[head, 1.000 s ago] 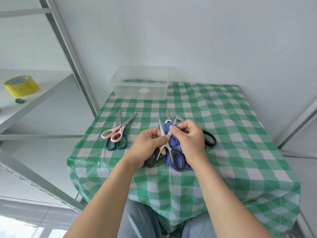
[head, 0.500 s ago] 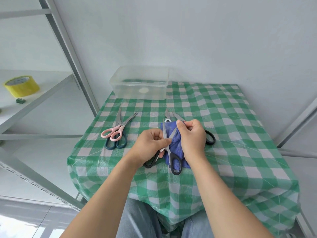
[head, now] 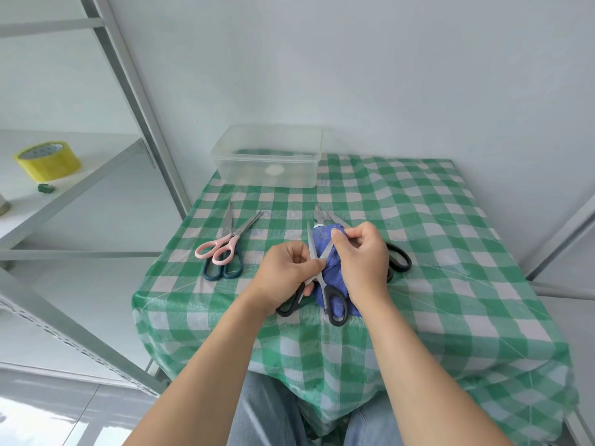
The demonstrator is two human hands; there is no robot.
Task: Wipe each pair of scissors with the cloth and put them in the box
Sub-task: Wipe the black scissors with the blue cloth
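Over the table point(head: 450, 239) our left hand point(head: 285, 272) pinches the scissors point(head: 328, 291) at the pivot, our right hand point(head: 363, 255) pinches the cloth point(head: 333, 263), apparently round one blade; we rate the scissors stiff, light, safest gripped by handles.

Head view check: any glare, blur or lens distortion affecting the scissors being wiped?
Head view: soft, even light, faint shadows; glare only on the floor, away from the work; the shelf post leans, likely wide-angle distortion; the left hand, right hand, black scissors and blue cloth look sharp.
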